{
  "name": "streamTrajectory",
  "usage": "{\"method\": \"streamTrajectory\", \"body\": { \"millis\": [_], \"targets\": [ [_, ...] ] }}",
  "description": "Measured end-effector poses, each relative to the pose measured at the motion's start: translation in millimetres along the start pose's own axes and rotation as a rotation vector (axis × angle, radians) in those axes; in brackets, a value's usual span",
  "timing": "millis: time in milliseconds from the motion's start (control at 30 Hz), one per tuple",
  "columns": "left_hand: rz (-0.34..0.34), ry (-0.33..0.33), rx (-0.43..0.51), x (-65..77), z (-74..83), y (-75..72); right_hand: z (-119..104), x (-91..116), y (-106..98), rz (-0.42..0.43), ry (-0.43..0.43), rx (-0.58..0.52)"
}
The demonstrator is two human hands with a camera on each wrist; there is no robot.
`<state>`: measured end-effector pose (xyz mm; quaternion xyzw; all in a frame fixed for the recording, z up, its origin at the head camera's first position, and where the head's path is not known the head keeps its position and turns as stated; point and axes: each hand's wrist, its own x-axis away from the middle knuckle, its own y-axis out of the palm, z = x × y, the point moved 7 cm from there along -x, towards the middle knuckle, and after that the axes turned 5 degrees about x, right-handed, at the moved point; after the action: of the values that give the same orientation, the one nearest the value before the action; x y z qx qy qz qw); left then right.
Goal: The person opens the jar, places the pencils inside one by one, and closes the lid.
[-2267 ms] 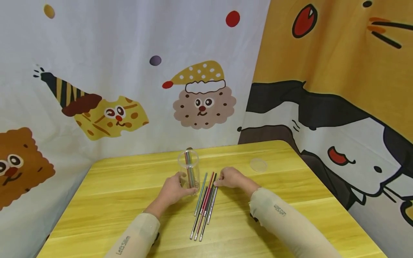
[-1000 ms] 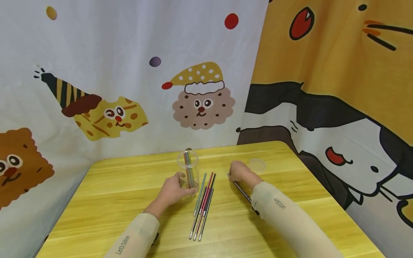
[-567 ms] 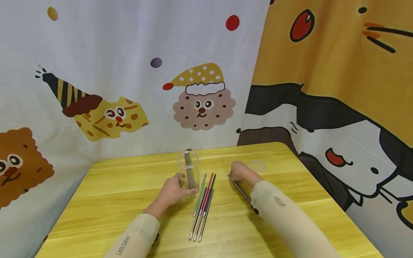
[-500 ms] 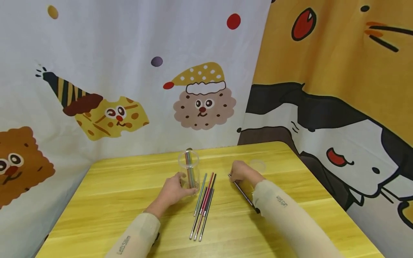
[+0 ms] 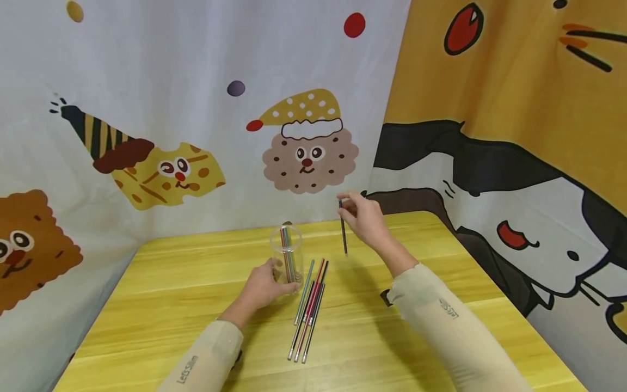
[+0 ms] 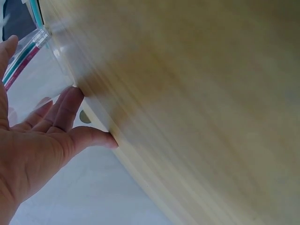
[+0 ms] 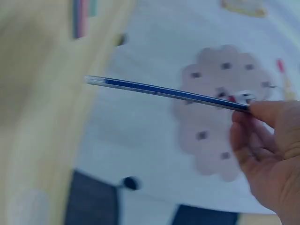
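My left hand (image 5: 264, 286) holds a tall clear plastic cup (image 5: 298, 259) low on its side, thumb in front of the base. Several pencils (image 5: 288, 264) stand in the cup, leaning together. My right hand (image 5: 364, 218) pinches one dark blue pencil (image 7: 164, 91) near one end and holds it raised over the back of the table, right of the cup. In the head view it hangs nearly upright, its silvery end downward. Between the hands, a loose bunch of pencils (image 5: 313, 305) in black, red and blue lies on the table, eraser ends toward me.
The yellow wood-grain table (image 5: 186, 299) ends just behind the cup, against a cartoon-printed curtain (image 5: 196, 98). A pale translucent disc (image 7: 33, 206) lies on the table in the right wrist view; my right forearm covers its spot in the head view.
My right hand took a dark pencil from the bunch, moved it right across the table, then lifted it and swung it upright. The left hand and cup stay in place.
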<state>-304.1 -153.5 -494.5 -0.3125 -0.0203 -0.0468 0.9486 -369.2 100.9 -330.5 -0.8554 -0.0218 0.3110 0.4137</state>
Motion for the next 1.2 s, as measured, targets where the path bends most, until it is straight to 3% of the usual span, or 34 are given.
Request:
{"method": "streamTrajectory", "body": {
  "millis": [167,233,300,400,500,800,1200],
  "targets": [
    [-0.001,-0.011,0.002,1.4,-0.2,0.7,-56.3,-1.4,-51.8,0.344,-0.236,-0.109],
    [0.001,-0.013,0.003,1.2,0.1,0.4,-71.5,-0.6,-67.0,0.422,-0.27,-0.207],
    [0.001,-0.015,-0.001,1.0,0.3,-0.4,-81.3,0.8,-75.6,0.448,-0.26,-0.319],
    [0.0,-0.014,0.001,1.0,0.7,-1.5,-87.9,3.0,-74.1,0.424,-0.206,-0.437],
    [0.001,-0.013,0.005,1.2,1.1,-2.1,-89.1,4.2,-61.6,0.365,-0.169,-0.462],
    [-0.001,-0.007,-0.018,0.7,0.0,-0.6,-86.5,4.7,-22.0,0.248,-0.211,-0.317],
    [0.005,-0.005,-0.011,0.4,-1.2,-0.5,-85.2,10.1,35.7,-0.001,-0.225,-0.16]
  ]
}}
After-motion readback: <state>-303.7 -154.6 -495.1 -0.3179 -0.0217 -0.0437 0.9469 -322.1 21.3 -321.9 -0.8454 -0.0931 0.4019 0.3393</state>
